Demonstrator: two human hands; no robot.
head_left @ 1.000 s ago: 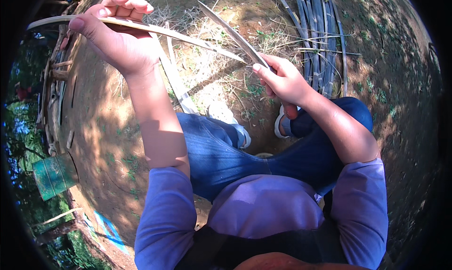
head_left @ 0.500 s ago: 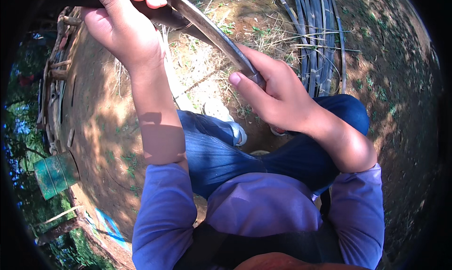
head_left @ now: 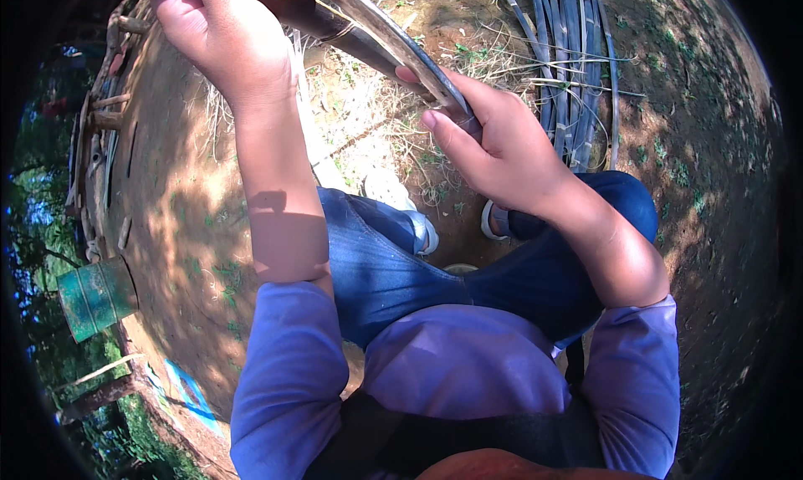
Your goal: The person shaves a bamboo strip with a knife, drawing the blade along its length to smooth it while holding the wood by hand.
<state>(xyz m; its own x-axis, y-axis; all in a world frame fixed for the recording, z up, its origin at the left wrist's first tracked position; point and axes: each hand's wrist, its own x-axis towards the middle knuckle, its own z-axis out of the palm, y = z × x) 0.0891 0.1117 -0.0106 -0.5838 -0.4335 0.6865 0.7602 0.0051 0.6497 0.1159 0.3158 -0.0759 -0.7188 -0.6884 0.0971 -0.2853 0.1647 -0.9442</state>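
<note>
A long split bamboo piece (head_left: 381, 16) slants from the top of the view down to the right, dark on the outside and pale on its inner face. Beside it runs a dark bamboo length with a ringed joint (head_left: 339, 33); whether the two are joined at the top is out of view. My left hand (head_left: 230, 41) is closed around the bamboo at the top edge, partly cut off. My right hand (head_left: 506, 141) grips the lower end, thumb on the near side, a fingertip showing behind.
Several dark bamboo strips (head_left: 573, 79) lie on the ground at the far right, with thin pale shavings (head_left: 360, 104) scattered before my feet. My bent knees in blue jeans (head_left: 401, 271) are below my hands. A green metal drum (head_left: 96, 298) and a wooden log frame (head_left: 109, 116) are at left.
My right hand has moved slightly up and right with the bamboo's end, and a fingertip now shows behind it. More of the dark length shows between my hands. My left hand shifted slightly.
</note>
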